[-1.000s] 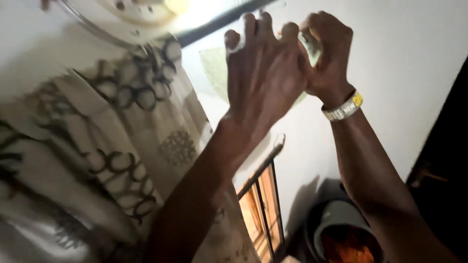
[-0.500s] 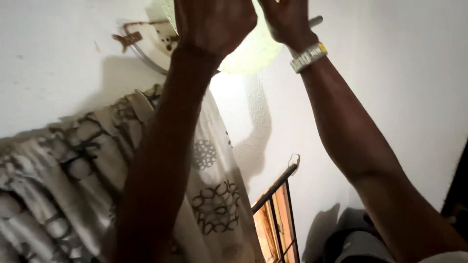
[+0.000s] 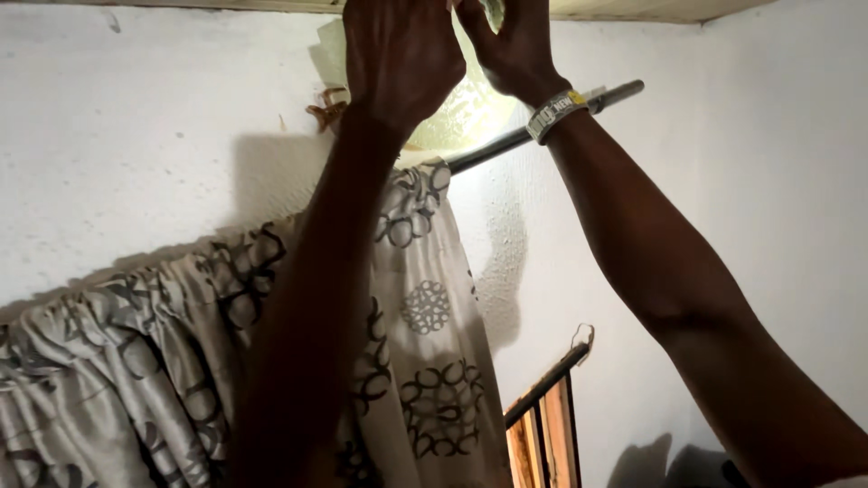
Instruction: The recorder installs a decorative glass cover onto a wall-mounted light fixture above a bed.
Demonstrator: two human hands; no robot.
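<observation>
Both my arms reach up to a pale green, glowing lamp shade (image 3: 466,113) fixed high on the white wall just under the ceiling. My left hand (image 3: 398,54) covers its front with the fingers curled over it. My right hand (image 3: 511,41), with a grey and yellow wristband (image 3: 556,113) on the wrist, grips the shade's upper right part. The top of the shade and my fingertips are cut off by the frame's upper edge.
A dark curtain rod (image 3: 542,126) runs along the wall below the lamp. A cream curtain with dark ring patterns (image 3: 181,361) hangs from it at the left. A wooden frame (image 3: 542,425) shows at the bottom. The white wall (image 3: 768,226) fills the right.
The view has tilted down and the hands now sit at the very top edge. Both hands have stayed on the lamp shade, and more of the curtain and rod shows.
</observation>
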